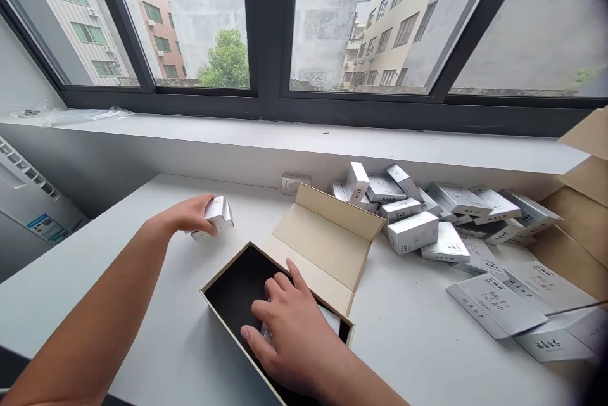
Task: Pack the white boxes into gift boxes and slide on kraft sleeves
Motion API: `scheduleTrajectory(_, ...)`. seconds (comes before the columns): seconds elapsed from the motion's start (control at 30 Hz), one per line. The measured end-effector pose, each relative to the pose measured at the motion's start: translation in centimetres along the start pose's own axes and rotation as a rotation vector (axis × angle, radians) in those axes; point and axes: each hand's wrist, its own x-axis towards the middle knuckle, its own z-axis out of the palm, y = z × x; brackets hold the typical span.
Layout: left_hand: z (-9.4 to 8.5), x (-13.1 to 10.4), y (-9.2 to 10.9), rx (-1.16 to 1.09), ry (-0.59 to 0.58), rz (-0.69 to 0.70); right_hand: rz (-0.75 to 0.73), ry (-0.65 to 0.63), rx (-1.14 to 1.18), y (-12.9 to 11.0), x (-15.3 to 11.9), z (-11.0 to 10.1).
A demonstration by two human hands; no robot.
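Observation:
My left hand [192, 214] is closed round a small silver-white box [217, 214] at the left of the white table, with another such box partly hidden beside it. A larger open box [228, 323] with cream edges and a black inside lies in front of me, its cream lid [320, 241] folded back. Inside it, my right hand [289, 323] rests on a silver-white box [331, 319] that it mostly covers; its fingers are bent and somewhat apart.
A heap of small silver boxes [413, 232] lies at the back right. Flat silver cartons [496, 304] and a brown cardboard box [577, 222] are at the far right. One small box [295, 183] stands against the wall below the windowsill [285, 137].

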Motion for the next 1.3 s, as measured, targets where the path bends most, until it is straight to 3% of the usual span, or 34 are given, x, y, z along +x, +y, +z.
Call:
scheduleTrajectory(0.17,-2.2,-6.0,5.5,-0.082,-0.115,0.265,0.014,0.178,0.022,0.1,0.3,0.9)
scheduleTrajectory(0.3,-1.5,-9.8,8.9,0.095,-0.275,0.446,-0.069,0.558,0.066,1.8,0.2,-1.1)
scheduleTrajectory(0.37,-0.7,-10.5,9.3,0.185,-0.264,0.461,-0.095,0.764,0.043,4.4,0.3,-2.7)
scheduleTrajectory(0.47,0.2,-10.6,9.6,0.276,-0.189,0.513,-0.061,1.065,-0.037,10.5,0.7,-3.6)
scheduleTrajectory(0.53,0.7,-10.7,10.0,0.289,-0.17,0.581,0.091,1.298,-0.109,14.9,1.1,-2.8)
scheduleTrajectory(0.6,1.4,-10.9,10.5,0.268,-0.199,0.67,0.327,1.417,-0.169,18.4,1.5,-1.4)
scheduleTrajectory(0.7,2.4,-11.4,11.1,0.191,-0.278,0.783,0.64,1.436,-0.098,21.2,1.9,0.4)
scheduleTrajectory(0.8,3.1,-11.4,10.9,0.154,-0.254,0.818,0.724,1.377,0.006,21.4,2.1,0.8)
scheduleTrajectory(0.93,3.8,-10.4,10.1,0.231,-0.171,0.77,0.701,1.333,-0.025,20.6,2.5,0.6)
scheduleTrajectory(1.3,6.1,-9.3,10.7,0.321,-0.265,0.705,0.429,1.365,-0.05,20.5,2.5,0.9)
